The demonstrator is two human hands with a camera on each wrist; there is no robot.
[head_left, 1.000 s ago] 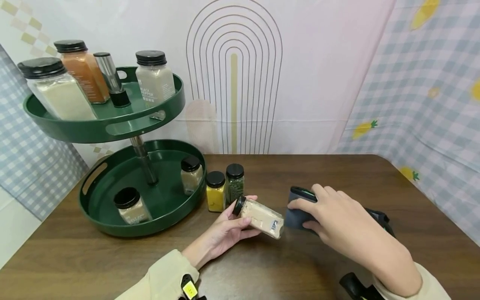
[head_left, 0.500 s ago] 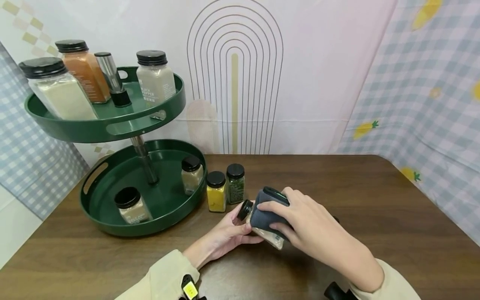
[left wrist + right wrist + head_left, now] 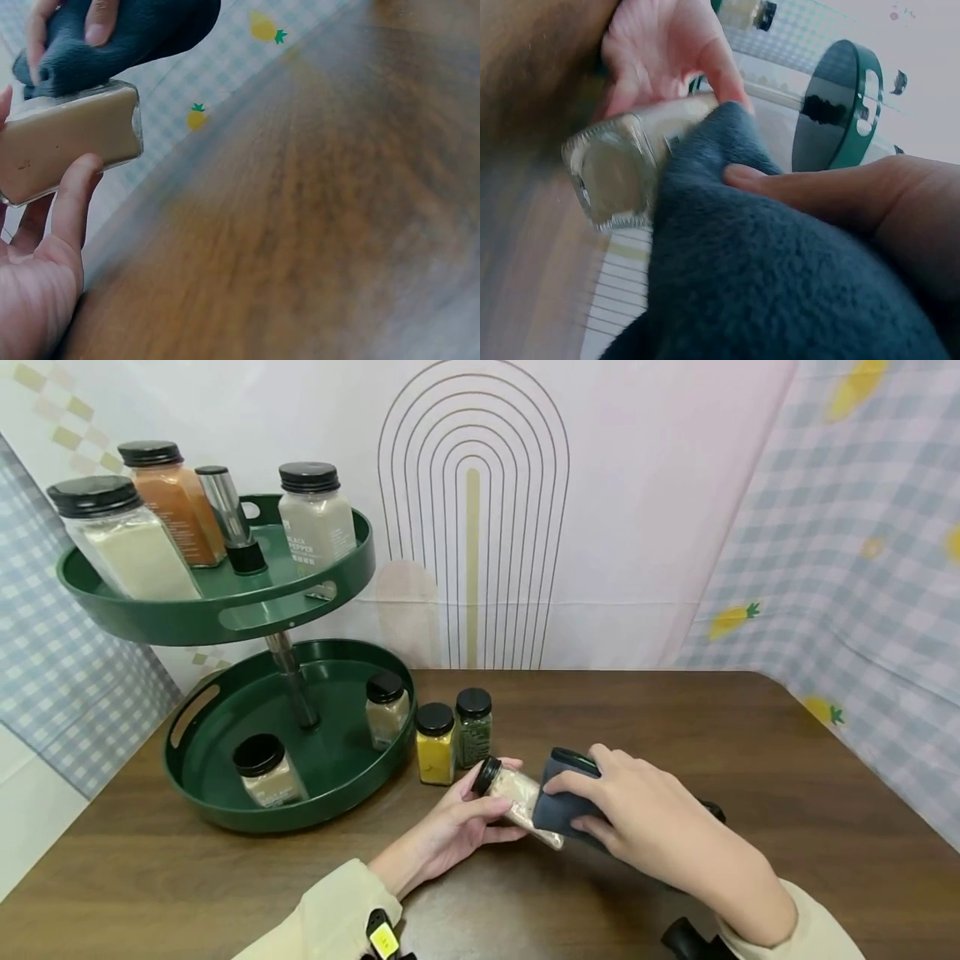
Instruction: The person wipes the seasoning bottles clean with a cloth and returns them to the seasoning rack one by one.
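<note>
My left hand [image 3: 468,822] grips a clear square spice jar [image 3: 517,793] with a black lid and pale beige powder inside. The jar lies tilted, its lid towards the upper left and its base towards my right hand [image 3: 637,810]. That right hand holds a folded dark blue-grey cloth [image 3: 558,802], which lies against the jar's upper side near the base. In the left wrist view my fingertips support the jar [image 3: 75,142] from below, with the cloth [image 3: 112,52] above it. The right wrist view shows the jar's bottom [image 3: 615,176] and my thumb pressing the cloth [image 3: 735,210].
A two-tier green tray stand [image 3: 292,818] stands at the left. Larger jars and a metal cylinder [image 3: 228,514] are on its upper tier, two small jars on the lower. A yellow jar [image 3: 435,752] and a green herb jar [image 3: 474,731] stand on the wooden table [image 3: 637,710].
My right hand has moved the cloth left onto the jar, over its middle, then slid back right towards its base. My left hand keeps hold of the jar almost in place.
</note>
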